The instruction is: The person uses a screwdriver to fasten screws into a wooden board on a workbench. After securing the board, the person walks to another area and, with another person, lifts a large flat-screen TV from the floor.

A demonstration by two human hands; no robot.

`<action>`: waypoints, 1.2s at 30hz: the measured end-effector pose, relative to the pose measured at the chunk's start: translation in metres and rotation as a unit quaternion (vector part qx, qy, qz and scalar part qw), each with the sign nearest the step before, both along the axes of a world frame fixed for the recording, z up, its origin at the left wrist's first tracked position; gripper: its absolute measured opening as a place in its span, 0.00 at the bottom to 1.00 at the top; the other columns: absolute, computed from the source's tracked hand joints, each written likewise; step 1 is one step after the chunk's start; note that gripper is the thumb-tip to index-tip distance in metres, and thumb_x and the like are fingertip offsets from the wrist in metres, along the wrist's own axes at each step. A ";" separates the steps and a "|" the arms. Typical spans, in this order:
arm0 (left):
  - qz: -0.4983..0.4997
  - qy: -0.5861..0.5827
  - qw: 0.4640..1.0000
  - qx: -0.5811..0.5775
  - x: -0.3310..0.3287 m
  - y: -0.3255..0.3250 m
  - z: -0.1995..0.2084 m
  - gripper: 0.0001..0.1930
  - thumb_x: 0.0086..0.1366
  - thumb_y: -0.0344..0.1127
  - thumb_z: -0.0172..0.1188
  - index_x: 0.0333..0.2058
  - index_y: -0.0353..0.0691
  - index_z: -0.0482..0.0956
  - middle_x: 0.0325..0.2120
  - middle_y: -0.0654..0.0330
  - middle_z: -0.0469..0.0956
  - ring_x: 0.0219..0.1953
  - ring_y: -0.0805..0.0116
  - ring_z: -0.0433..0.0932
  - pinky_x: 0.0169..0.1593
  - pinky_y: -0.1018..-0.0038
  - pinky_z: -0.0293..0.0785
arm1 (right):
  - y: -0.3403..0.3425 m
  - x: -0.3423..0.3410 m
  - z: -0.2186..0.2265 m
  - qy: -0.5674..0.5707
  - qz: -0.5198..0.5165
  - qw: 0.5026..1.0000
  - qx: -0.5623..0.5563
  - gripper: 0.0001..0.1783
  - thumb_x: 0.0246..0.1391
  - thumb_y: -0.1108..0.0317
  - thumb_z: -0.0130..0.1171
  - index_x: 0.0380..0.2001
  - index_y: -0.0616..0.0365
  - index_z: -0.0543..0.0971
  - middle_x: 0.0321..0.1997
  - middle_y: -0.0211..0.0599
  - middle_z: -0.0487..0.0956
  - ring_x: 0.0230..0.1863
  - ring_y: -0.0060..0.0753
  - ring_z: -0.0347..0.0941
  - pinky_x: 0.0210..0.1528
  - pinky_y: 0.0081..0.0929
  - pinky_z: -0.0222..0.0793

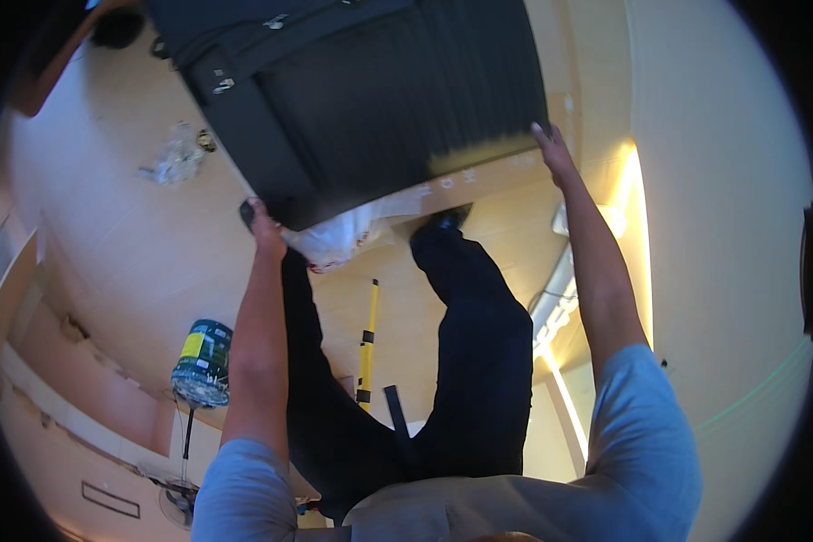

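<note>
A large black rectangular case (361, 108), like a soft-sided suitcase with seams and small shiny metal pieces, spans the upper middle. My left hand (266, 228) grips its near left corner, beside a dark rounded piece there. At the near right corner my right hand (556, 155) is closed on the edge, its thumb on top and the other fingers mostly hidden. Both arms reach forward, and the case slants up toward the right. Under its near edge show a cardboard sheet (479, 179) and a crumpled white plastic bag (339, 237).
Between my legs, a yellow and black pole (368, 348) lies on the pale floor (135, 262). A green paint-spattered bucket (202, 361) stands left of my left arm. Clear plastic wrapping (179, 158) lies farther off. A pale wall (732, 226) with a glowing light strip rises at right.
</note>
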State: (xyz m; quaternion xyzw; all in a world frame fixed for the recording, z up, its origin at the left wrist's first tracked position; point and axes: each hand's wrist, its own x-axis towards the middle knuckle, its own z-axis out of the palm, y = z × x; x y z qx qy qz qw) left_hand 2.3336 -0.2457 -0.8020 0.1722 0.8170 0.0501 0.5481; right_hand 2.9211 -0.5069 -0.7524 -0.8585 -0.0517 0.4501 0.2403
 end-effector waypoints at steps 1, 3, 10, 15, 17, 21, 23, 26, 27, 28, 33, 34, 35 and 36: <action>-0.010 -0.004 1.000 0.014 0.003 -0.003 -0.003 0.46 0.69 0.75 0.49 0.70 0.42 0.61 0.62 0.57 0.71 0.61 0.59 0.71 0.62 0.56 0.67 | 0.004 0.001 -0.009 -0.016 0.008 1.000 -0.021 0.59 0.61 0.32 0.59 0.77 0.66 0.48 0.80 0.56 0.54 0.81 0.49 0.50 0.78 0.41 0.47; 0.055 -0.046 0.996 0.048 0.007 -0.006 -0.005 0.45 0.70 0.74 0.48 0.71 0.42 0.60 0.67 0.59 0.68 0.67 0.57 0.68 0.67 0.53 0.63 | 0.015 0.007 -0.026 -0.037 0.013 0.999 -0.028 0.58 0.62 0.32 0.57 0.76 0.67 0.49 0.80 0.57 0.55 0.80 0.50 0.51 0.78 0.42 0.48; 0.043 -0.047 0.997 0.043 0.013 -0.015 -0.009 0.47 0.70 0.75 0.46 0.74 0.46 0.55 0.74 0.60 0.57 0.75 0.55 0.55 0.73 0.48 0.51 | 0.030 0.044 -0.070 -0.106 0.025 0.994 -0.015 0.50 0.66 0.35 0.53 0.69 0.74 0.62 0.69 0.63 0.70 0.72 0.55 0.66 0.72 0.41 0.60; 0.062 -0.044 0.997 0.016 0.012 -0.016 -0.003 0.50 0.69 0.78 0.40 0.76 0.44 0.51 0.76 0.56 0.52 0.78 0.53 0.48 0.74 0.38 0.44 | 0.037 0.056 -0.094 -0.192 -0.001 0.980 0.052 0.44 0.68 0.38 0.53 0.63 0.76 0.71 0.63 0.63 0.76 0.67 0.54 0.72 0.69 0.40 0.63; 0.070 -0.094 0.993 -0.003 0.011 -0.014 -0.001 0.48 0.70 0.77 0.35 0.76 0.49 0.48 0.78 0.57 0.48 0.77 0.50 0.48 0.72 0.33 0.43 | 0.039 0.066 -0.099 -0.172 -0.003 0.984 0.052 0.44 0.68 0.39 0.53 0.63 0.76 0.71 0.64 0.63 0.76 0.67 0.53 0.72 0.69 0.40 0.63; 0.103 -0.095 0.990 -0.021 0.012 -0.008 -0.005 0.46 0.73 0.75 0.32 0.74 0.45 0.57 0.75 0.56 0.55 0.77 0.53 0.51 0.75 0.42 0.45 | 0.037 0.086 -0.107 -0.113 -0.014 0.993 0.023 0.43 0.69 0.39 0.52 0.63 0.75 0.72 0.64 0.63 0.76 0.67 0.53 0.72 0.69 0.39 0.63; 0.085 -0.163 0.983 -0.006 0.011 -0.003 -0.013 0.44 0.73 0.74 0.32 0.73 0.45 0.59 0.74 0.57 0.58 0.75 0.54 0.55 0.75 0.48 0.48 | 0.038 0.093 -0.113 -0.121 0.010 0.992 0.016 0.43 0.69 0.39 0.52 0.62 0.75 0.74 0.64 0.62 0.76 0.67 0.51 0.72 0.69 0.39 0.62; 0.109 -0.234 0.966 0.016 0.007 -0.002 -0.013 0.42 0.75 0.72 0.33 0.73 0.46 0.60 0.73 0.57 0.62 0.73 0.54 0.59 0.76 0.55 0.51 | 0.035 0.091 -0.121 -0.144 -0.017 0.989 0.022 0.42 0.68 0.39 0.52 0.61 0.74 0.74 0.62 0.60 0.78 0.65 0.49 0.73 0.68 0.39 0.62; 0.143 -0.230 0.963 0.009 0.006 -0.003 -0.007 0.41 0.75 0.71 0.34 0.73 0.46 0.60 0.72 0.58 0.63 0.73 0.55 0.60 0.76 0.58 0.52 | 0.032 0.088 -0.122 -0.147 -0.035 0.988 0.031 0.42 0.68 0.39 0.52 0.61 0.72 0.75 0.61 0.59 0.78 0.64 0.49 0.73 0.68 0.39 0.63; 0.143 -0.230 0.963 0.009 0.006 -0.004 0.000 0.41 0.76 0.70 0.31 0.73 0.46 0.60 0.72 0.58 0.64 0.73 0.55 0.60 0.76 0.56 0.52 | 0.025 0.082 -0.121 -0.156 -0.070 0.985 0.035 0.41 0.68 0.38 0.52 0.61 0.71 0.75 0.60 0.58 0.79 0.63 0.50 0.73 0.68 0.40 0.63; 0.080 -0.248 0.963 0.067 0.015 -0.014 0.052 0.43 0.74 0.72 0.31 0.72 0.42 0.60 0.71 0.56 0.64 0.73 0.55 0.61 0.75 0.57 0.53 | -0.025 0.038 -0.116 -0.192 -0.152 0.968 -0.054 0.36 0.68 0.41 0.53 0.58 0.67 0.79 0.58 0.54 0.81 0.59 0.47 0.76 0.62 0.42 0.68; 0.082 -0.234 0.966 0.068 0.015 -0.017 0.065 0.44 0.74 0.73 0.31 0.72 0.42 0.60 0.71 0.56 0.64 0.72 0.55 0.61 0.75 0.56 0.53 | -0.032 0.034 -0.116 -0.174 -0.189 0.963 -0.077 0.36 0.68 0.42 0.54 0.57 0.68 0.79 0.57 0.54 0.81 0.58 0.46 0.76 0.61 0.42 0.69; 0.069 -0.247 0.964 0.076 0.014 -0.021 0.077 0.44 0.74 0.73 0.32 0.72 0.41 0.59 0.71 0.56 0.64 0.72 0.55 0.62 0.75 0.57 0.54 | -0.036 0.032 -0.116 -0.177 -0.160 0.970 -0.053 0.35 0.68 0.43 0.55 0.58 0.68 0.79 0.57 0.54 0.81 0.57 0.45 0.77 0.61 0.42 0.69; 0.068 -0.256 0.961 0.076 0.013 -0.026 0.090 0.45 0.74 0.73 0.33 0.73 0.40 0.58 0.71 0.56 0.64 0.72 0.55 0.62 0.74 0.57 0.55 | -0.040 0.029 -0.116 -0.160 -0.149 0.975 -0.048 0.35 0.67 0.44 0.56 0.58 0.68 0.79 0.57 0.54 0.81 0.57 0.45 0.77 0.60 0.41 0.70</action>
